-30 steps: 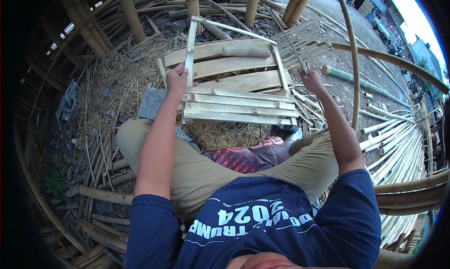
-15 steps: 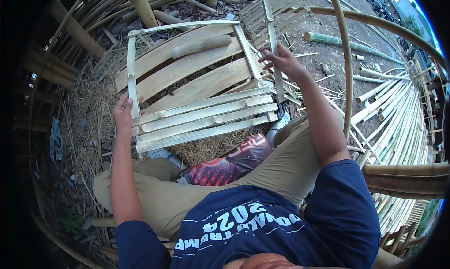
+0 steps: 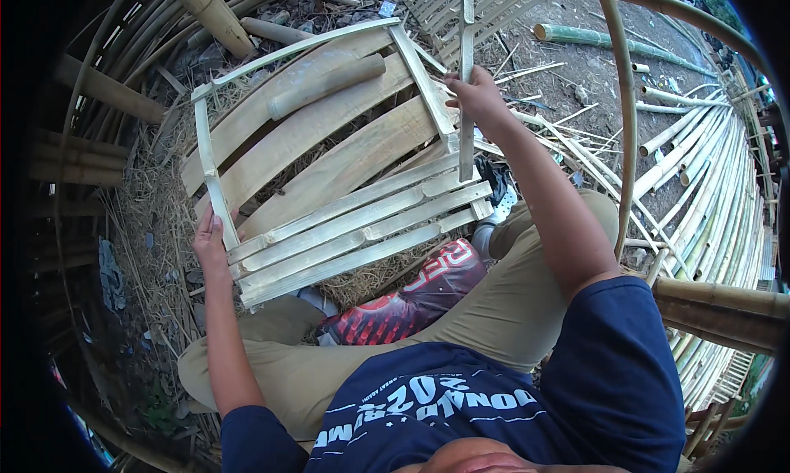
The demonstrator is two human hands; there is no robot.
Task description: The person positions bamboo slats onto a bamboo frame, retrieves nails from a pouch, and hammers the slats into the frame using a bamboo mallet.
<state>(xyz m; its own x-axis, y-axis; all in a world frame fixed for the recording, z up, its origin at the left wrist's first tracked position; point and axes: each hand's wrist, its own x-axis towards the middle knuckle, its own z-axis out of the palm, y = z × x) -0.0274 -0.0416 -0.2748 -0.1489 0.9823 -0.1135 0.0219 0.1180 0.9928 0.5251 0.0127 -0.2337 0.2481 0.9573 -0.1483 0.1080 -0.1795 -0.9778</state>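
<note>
A rectangular frame of pale split-bamboo strips [image 3: 202,139] lies tilted in front of my legs, with several slats [image 3: 362,236] laid side by side across its near end. At the frame's near left corner, my left hand [image 3: 212,241] is closed around the side strip. My right hand [image 3: 477,102] grips a long, loose bamboo slat [image 3: 467,53] just beyond the frame's right side. The slat's lower end is close to the right ends of the crosswise slats; whether they touch I cannot tell.
Wide bamboo planks [image 3: 321,131] and a short round bamboo piece [image 3: 325,86] lie beneath the frame. A printed sack [image 3: 403,304] rests between my legs. A curved bamboo pole [image 3: 625,119] rises by my right arm. Bamboo poles [image 3: 716,185] are piled at right.
The slat in my right hand has come closer to the frame and stands straighter in view. The frame appears slightly turned, its left side lower. Both hands keep their hold.
</note>
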